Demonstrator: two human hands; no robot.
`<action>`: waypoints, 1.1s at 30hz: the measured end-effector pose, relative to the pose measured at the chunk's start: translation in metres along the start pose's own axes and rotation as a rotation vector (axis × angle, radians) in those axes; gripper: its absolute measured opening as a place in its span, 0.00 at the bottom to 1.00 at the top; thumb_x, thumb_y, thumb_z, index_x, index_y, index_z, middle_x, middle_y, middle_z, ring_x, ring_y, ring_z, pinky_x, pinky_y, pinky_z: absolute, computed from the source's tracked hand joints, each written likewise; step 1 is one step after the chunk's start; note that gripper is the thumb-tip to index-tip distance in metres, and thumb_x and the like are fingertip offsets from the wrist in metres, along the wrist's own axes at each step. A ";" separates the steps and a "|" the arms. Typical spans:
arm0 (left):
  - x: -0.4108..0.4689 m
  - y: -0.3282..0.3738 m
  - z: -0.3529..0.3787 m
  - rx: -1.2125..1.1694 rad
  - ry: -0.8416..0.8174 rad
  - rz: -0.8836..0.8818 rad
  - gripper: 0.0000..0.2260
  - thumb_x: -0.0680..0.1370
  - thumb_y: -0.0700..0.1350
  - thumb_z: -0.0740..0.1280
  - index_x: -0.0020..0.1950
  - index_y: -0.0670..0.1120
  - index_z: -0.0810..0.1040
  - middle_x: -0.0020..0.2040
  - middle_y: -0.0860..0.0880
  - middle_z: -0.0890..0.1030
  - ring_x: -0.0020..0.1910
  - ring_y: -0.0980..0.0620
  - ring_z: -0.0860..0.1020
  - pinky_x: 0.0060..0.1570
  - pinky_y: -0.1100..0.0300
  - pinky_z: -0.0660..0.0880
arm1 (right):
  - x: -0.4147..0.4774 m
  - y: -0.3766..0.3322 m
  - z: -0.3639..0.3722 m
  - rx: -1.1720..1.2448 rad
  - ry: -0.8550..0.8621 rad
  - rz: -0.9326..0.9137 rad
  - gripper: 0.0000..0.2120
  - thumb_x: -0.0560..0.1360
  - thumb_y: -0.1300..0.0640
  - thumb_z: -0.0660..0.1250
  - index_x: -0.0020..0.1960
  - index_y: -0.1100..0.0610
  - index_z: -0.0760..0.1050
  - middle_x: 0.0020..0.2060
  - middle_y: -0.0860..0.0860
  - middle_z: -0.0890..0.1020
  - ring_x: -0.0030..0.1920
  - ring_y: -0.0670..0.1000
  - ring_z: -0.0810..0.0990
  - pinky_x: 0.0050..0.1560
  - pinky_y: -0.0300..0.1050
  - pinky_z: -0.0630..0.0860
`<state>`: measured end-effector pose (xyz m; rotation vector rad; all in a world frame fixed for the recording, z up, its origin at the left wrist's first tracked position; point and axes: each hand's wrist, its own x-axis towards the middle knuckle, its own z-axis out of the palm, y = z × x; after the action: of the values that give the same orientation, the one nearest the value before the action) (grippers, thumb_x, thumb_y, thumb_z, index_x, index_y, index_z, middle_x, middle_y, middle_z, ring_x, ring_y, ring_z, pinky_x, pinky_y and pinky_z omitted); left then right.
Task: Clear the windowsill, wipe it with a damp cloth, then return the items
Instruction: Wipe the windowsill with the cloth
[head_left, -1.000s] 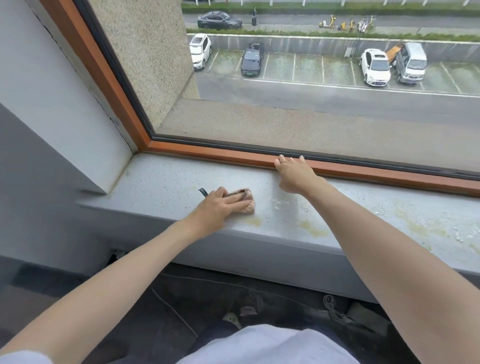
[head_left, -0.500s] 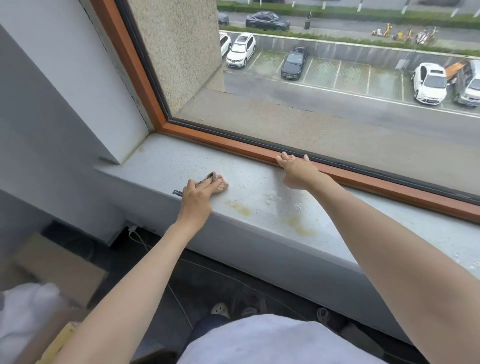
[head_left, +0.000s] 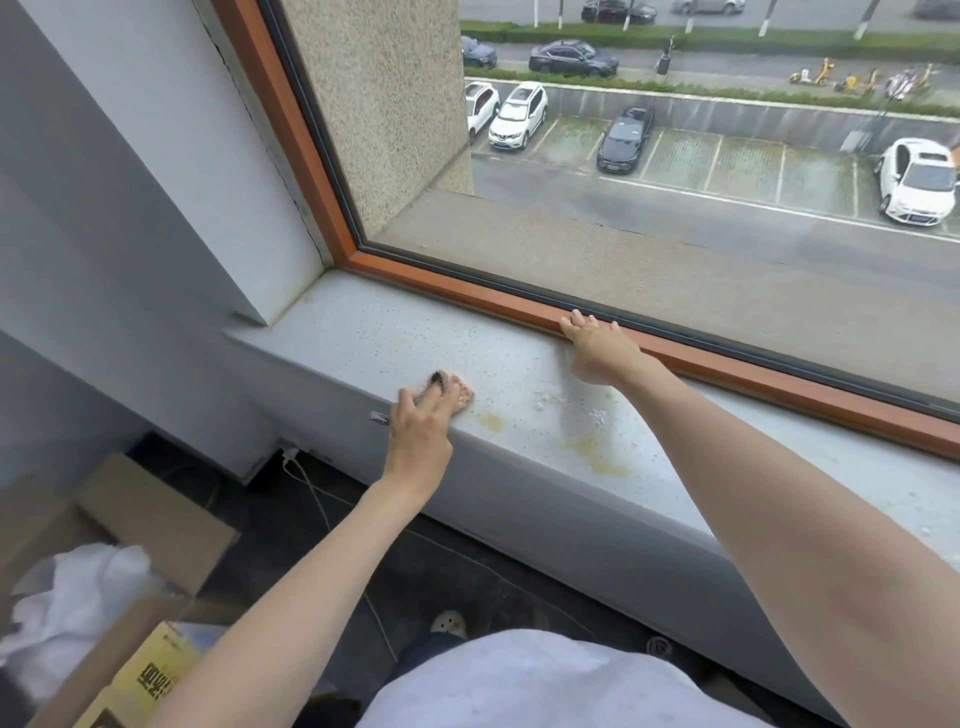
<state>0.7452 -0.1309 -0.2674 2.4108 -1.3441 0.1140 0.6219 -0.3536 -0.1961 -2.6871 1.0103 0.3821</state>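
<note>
The grey speckled windowsill runs under the window and carries yellowish stains and white crumbs near its front edge. My left hand presses a small pinkish cloth with a dark patterned edge flat onto the sill near the front edge, left of the stains; most of the cloth is hidden under my fingers. My right hand rests on the sill with its fingers straight against the orange window frame.
A grey wall pier closes the sill's left end. On the floor at the lower left stand cardboard boxes, one with white material in it. A white cable runs along the dark floor below the sill.
My left hand has slid the cloth leftward along the sill, away from the yellow stains. My right hand has stayed at the window frame. The view has swung left.
</note>
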 end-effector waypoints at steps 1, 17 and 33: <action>-0.005 0.004 0.000 0.004 -0.005 0.090 0.34 0.66 0.23 0.63 0.69 0.45 0.72 0.61 0.49 0.78 0.46 0.48 0.67 0.45 0.56 0.70 | 0.002 0.000 -0.001 0.004 0.000 -0.001 0.31 0.78 0.67 0.52 0.78 0.58 0.47 0.78 0.54 0.47 0.77 0.55 0.48 0.76 0.55 0.46; 0.005 -0.020 -0.009 -0.242 -0.143 0.252 0.27 0.76 0.26 0.59 0.68 0.51 0.73 0.64 0.56 0.76 0.44 0.52 0.63 0.46 0.57 0.67 | 0.007 0.009 -0.006 0.045 -0.020 -0.003 0.27 0.80 0.64 0.50 0.78 0.59 0.50 0.77 0.56 0.47 0.77 0.57 0.49 0.75 0.54 0.49; 0.044 0.008 0.009 -0.324 -0.224 0.019 0.22 0.80 0.31 0.54 0.71 0.49 0.70 0.62 0.51 0.75 0.53 0.45 0.66 0.58 0.53 0.67 | 0.009 0.005 0.010 0.112 -0.026 0.037 0.28 0.80 0.64 0.50 0.78 0.57 0.47 0.78 0.54 0.45 0.77 0.54 0.46 0.76 0.52 0.47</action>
<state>0.7613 -0.1737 -0.2627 2.1840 -1.3593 -0.3530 0.6239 -0.3597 -0.2088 -2.5615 1.0437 0.3555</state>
